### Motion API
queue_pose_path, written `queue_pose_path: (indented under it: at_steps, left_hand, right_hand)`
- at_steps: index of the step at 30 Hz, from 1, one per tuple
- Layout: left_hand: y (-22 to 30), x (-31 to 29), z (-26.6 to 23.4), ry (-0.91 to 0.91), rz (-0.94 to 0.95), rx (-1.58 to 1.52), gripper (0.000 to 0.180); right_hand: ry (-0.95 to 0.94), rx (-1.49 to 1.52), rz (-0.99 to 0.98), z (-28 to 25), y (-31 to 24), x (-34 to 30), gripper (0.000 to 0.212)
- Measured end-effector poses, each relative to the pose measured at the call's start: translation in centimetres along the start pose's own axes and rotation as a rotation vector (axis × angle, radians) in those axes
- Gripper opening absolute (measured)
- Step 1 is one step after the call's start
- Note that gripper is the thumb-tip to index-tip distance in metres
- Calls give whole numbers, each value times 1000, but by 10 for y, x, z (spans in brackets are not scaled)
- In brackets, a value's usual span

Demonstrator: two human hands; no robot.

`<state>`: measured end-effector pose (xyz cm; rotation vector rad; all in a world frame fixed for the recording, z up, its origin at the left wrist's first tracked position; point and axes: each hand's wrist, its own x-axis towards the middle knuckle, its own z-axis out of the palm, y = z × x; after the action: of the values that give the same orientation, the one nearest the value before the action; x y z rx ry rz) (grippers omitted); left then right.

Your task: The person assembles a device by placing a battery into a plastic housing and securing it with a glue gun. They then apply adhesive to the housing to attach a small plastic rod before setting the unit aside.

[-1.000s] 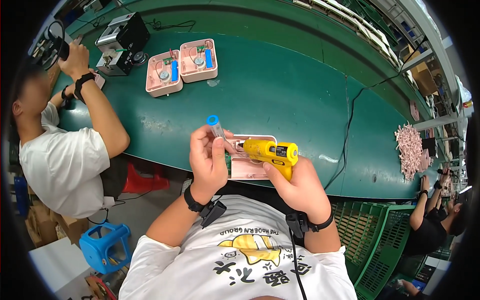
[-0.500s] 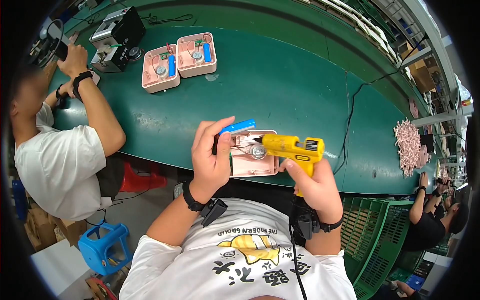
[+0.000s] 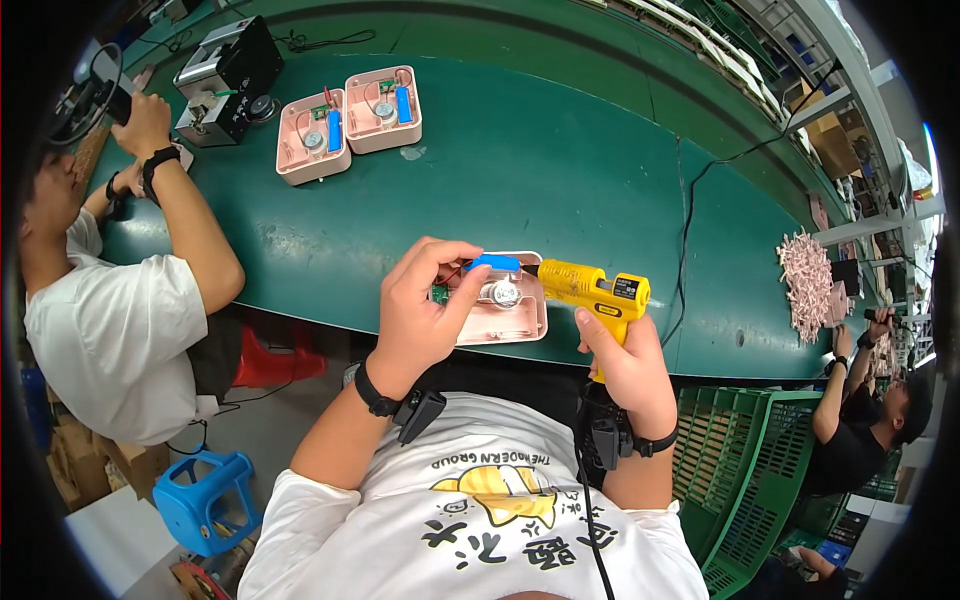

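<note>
A pink plastic housing (image 3: 508, 328) lies on the green table in front of me, with a round silver motor-like part (image 3: 503, 293) inside it. Between the thumb and fingers of my left hand (image 3: 425, 295) is a blue cylindrical battery (image 3: 494, 263), held low at the housing's far side. My right hand (image 3: 630, 365) grips a yellow hot glue gun (image 3: 580, 284). Its dark nozzle points left at the battery's right end, by the housing's far right corner; whether they touch I cannot tell. A bit of green circuit board (image 3: 439, 294) shows beside my left fingers.
Two more pink housings (image 3: 312, 165) with blue batteries stand at the far left. A black machine (image 3: 228, 85) and a co-worker (image 3: 130, 290) are left of them. Small pink parts (image 3: 805, 285) are heaped at the right. A green crate (image 3: 745, 480) stands below the table's right edge.
My left hand has lowered the battery from above the housing into its far side and levelled it. The glue gun's nozzle has shifted from over the housing's middle to the battery's end.
</note>
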<state>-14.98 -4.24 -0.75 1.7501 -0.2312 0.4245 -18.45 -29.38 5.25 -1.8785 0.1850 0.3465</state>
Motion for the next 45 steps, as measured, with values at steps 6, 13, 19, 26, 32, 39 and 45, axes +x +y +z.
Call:
queue_pose_path:
  at_steps: [6, 13, 19, 26, 32, 39, 45]
  left_hand:
    - [-2, 2, -4, -60, 60, 134, 17]
    - [15, 7, -9, -123, 78, 256, 15]
    - [15, 14, -16, -151, 19, 372, 13]
    - [4, 32, -16, -282, -250, 159, 16]
    - [2, 31, -21, -393, -202, 262, 20]
    - [-4, 31, -22, -377, -180, 239, 20]
    - [-4, 32, -26, -390, -188, 211, 23]
  right_hand:
    - [-40, -16, 80, -5, -4, -4, 36]
    - [-41, 82, 51, -14, 8, -2, 33]
    - [-78, 159, 30, -11, 10, 7, 32]
    - [-66, 17, 81, -6, 4, 14, 33]
    - [-36, -94, -72, -5, -2, 4, 32]
    - [-47, 48, 55, -6, 0, -8, 33]
    - [-41, -41, -17, -3, -7, -8, 27]
